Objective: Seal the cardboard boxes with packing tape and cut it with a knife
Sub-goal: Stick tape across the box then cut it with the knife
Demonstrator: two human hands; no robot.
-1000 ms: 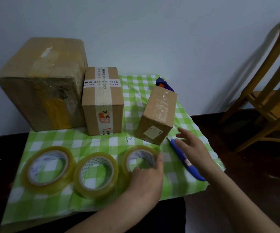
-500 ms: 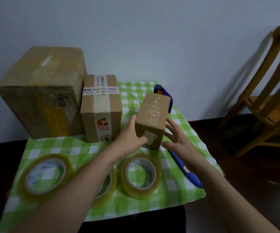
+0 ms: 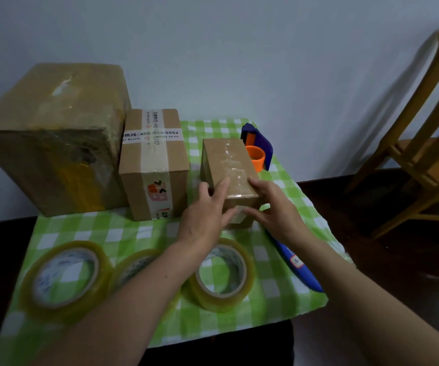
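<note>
small box (image 3: 226,165) now between left hand (image 3: 205,217), right hand (image 3: 276,210)

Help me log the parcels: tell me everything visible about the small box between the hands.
The small box is brown cardboard, upright on the checked cloth, right of the middle box. Clear tape and label scraps cross its top; a pale sticker sits on its front. The left hand and right hand grip its near top edge, fingers above, thumbs in front.

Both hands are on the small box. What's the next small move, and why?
Probably pull the small box closer, beside the nearest tape roll and the knife: the left hand and right hand both hold it, neither tool yet.
</note>
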